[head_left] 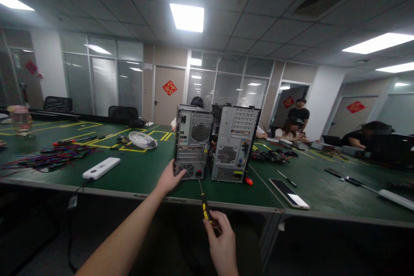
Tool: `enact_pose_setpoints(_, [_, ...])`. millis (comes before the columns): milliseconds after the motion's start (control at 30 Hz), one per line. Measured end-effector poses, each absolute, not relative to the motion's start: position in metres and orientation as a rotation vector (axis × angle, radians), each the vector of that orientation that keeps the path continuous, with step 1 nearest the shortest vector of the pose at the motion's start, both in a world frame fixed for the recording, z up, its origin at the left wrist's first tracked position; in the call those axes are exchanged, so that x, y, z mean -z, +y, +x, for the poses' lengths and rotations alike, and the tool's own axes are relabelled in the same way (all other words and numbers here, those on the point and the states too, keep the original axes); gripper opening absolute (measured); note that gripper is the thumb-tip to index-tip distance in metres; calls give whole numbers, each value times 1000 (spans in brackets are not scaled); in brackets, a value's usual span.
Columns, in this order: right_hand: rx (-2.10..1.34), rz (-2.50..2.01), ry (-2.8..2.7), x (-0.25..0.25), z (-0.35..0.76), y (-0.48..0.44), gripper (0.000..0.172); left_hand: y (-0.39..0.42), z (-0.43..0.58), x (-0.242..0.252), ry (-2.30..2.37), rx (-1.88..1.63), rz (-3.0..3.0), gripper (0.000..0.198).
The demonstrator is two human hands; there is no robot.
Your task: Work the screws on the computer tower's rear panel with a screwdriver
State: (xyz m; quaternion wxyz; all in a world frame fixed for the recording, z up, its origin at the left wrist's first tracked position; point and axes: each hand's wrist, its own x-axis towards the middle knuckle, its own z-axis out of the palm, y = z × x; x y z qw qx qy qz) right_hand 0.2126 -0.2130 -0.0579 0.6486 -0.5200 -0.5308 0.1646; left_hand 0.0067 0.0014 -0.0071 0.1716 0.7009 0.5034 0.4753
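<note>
Two desktop computer cases stand upright side by side, with their back panels towards me. My left hand (168, 177) grips the lower left edge of the left computer case (193, 155), the thumb lying over its rear panel by the lower vent. In my right hand (221, 236) is a black and yellow screwdriver (205, 207), pinched at the end of its handle. Its shaft points up at the bottom of that panel, near the power socket; whether the tip touches a screw is too small to tell. The second computer case (230, 151) stands just to the right, untouched.
A white power bank (101, 168) with a cable and a heap of thin coloured wires (51, 157) lie left on the green table (142, 183). Behind them rests a round white tray (142, 140). A phone (289, 194) lies right. Several people sit or stand beyond.
</note>
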Motion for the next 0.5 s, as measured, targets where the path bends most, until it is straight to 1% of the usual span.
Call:
enact_pose_setpoints(67, [-411,-1177,-1179,56,212,-214,44,2,7,8,1430,-1352,1991,78])
enact_pose_setpoints(167, [-639,-1144,-1089,57,210,-213,53,2,6,8,1424,-1362,1995,78])
enact_pose_setpoints(267, [-793,-1098,-1031,60,209,-211,58,1,6,6,1421,-1361,1997,78])
enact_pose_setpoints(433, [-684,-1135,-1081,61,211,-211,56,-2,7,4,1426,-1344,1980,79])
enact_pose_setpoints(500, [-592,-1129,-1128,59,212,-212,52,-2,7,4,1417,-1345,1985,79])
